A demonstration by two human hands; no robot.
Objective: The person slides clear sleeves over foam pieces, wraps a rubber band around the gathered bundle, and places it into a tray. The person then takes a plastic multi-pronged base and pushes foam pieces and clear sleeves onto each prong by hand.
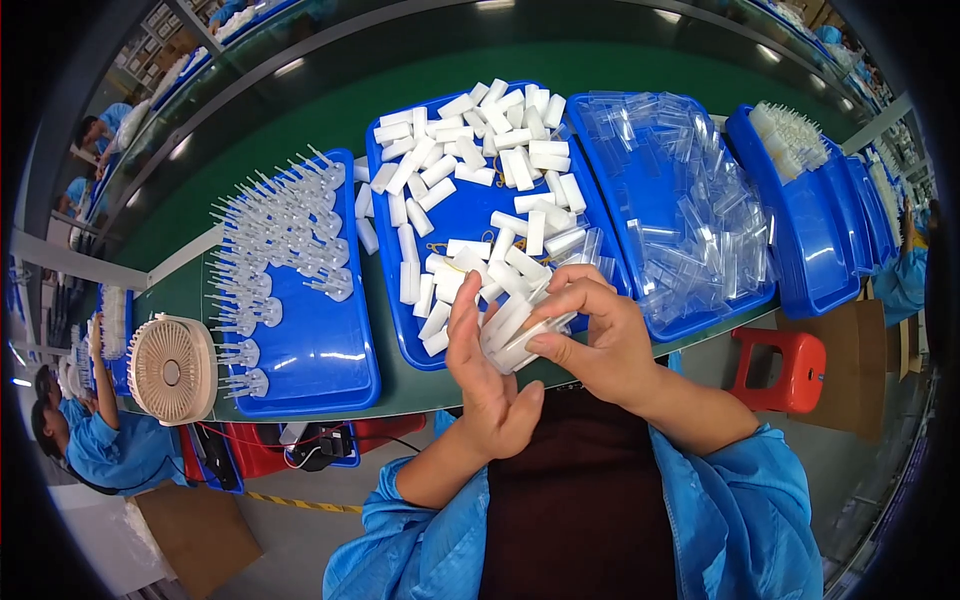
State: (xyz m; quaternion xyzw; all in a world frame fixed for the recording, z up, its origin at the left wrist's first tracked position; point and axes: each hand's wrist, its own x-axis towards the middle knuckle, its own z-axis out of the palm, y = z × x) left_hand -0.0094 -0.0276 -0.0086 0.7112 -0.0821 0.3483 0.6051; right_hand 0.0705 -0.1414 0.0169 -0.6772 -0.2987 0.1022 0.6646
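Observation:
Several white rectangular blocks (512,338) are bunched between my two hands, above the near edge of the middle blue tray (408,345). My right hand (605,340) grips the bunch from the right, its thumb pressed on the near side. On the other side my left hand (488,390) is held upright with fingers stretched out and thumb apart, its palm facing the bunch and seemingly against it. More loose white blocks (440,168) lie heaped in the middle tray, with a few small yellow pieces (437,247) among them.
Clear plastic sleeves (700,230) fill a blue tray to the right. White pronged parts (285,220) stand in rows in the left tray (310,370), beside a beige fan (173,368). Stacked trays (810,260) and a red stool (785,370) are at right. Other people work farther off.

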